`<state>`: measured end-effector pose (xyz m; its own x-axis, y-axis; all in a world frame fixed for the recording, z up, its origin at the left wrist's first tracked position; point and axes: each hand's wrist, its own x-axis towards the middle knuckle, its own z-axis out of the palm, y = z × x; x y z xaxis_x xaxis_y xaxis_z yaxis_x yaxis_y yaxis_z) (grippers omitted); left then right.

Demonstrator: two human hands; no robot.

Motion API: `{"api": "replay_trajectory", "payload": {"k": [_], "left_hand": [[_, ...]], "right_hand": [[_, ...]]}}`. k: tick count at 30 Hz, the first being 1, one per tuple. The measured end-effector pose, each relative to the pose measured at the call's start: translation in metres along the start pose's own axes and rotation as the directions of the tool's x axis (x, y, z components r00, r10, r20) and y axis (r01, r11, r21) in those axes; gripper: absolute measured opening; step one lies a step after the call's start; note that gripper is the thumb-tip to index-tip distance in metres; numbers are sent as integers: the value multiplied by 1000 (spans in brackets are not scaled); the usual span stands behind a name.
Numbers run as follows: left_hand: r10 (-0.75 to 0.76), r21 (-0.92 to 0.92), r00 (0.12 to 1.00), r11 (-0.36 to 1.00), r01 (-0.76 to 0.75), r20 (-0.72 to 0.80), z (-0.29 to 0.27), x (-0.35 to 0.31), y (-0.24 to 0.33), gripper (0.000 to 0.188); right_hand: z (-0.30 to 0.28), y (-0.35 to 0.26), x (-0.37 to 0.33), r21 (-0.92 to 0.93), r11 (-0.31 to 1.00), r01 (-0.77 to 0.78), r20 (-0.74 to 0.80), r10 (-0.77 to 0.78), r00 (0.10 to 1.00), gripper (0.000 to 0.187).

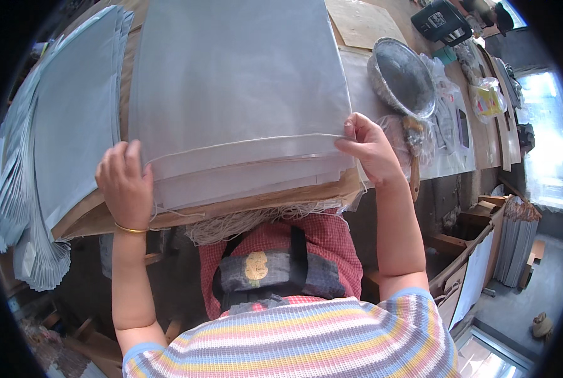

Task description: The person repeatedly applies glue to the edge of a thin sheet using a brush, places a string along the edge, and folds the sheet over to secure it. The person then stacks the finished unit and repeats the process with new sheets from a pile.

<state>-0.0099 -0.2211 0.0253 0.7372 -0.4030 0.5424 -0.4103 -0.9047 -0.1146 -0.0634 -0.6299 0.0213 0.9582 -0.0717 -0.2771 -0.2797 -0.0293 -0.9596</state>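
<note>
A large pale grey sheet stack [240,75] lies before me on the table. A thin white cord [250,142] runs taut across it from side to side, near its front edge. My right hand [371,148] pinches the cord's right end between thumb and fingers at the stack's right edge. At the left edge my left hand [127,179], slightly blurred, is closed around the other end; its fingertips are partly hidden. Below the cord, paler sheet edges [250,179] show in steps. A bunch of loose white cords [262,223] hangs at the table's front edge over my lap.
Fanned grey sheets [73,120] overhang the table on the left. To the right stand a round bowl [404,79] with grey residue, a wooden-handled brush [414,151], plastic bags [444,101] and a dark jug [441,22]. Wooden boxes [464,252] stand lower right.
</note>
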Motion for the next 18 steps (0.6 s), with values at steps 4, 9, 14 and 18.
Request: {"api": "replay_trajectory", "payload": {"k": [4, 9, 14, 18], "left_hand": [[185, -367, 980, 919, -145, 76, 9, -13, 2, 28], [311, -553, 930, 818, -158, 195, 6, -3, 0, 34], [236, -541, 963, 831, -129, 133, 2, 1, 2, 42], [304, -474, 950, 848, -236, 73, 3, 1, -3, 43]], "right_hand": [[11, 8, -1, -294, 950, 107, -106, -144, 984, 30], [39, 13, 0, -830, 355, 429, -11, -780, 625, 35], [38, 1, 1, -738, 229, 635, 318, -711, 627, 16], [36, 6, 7, -489, 663, 567, 102, -602, 792, 13]]}}
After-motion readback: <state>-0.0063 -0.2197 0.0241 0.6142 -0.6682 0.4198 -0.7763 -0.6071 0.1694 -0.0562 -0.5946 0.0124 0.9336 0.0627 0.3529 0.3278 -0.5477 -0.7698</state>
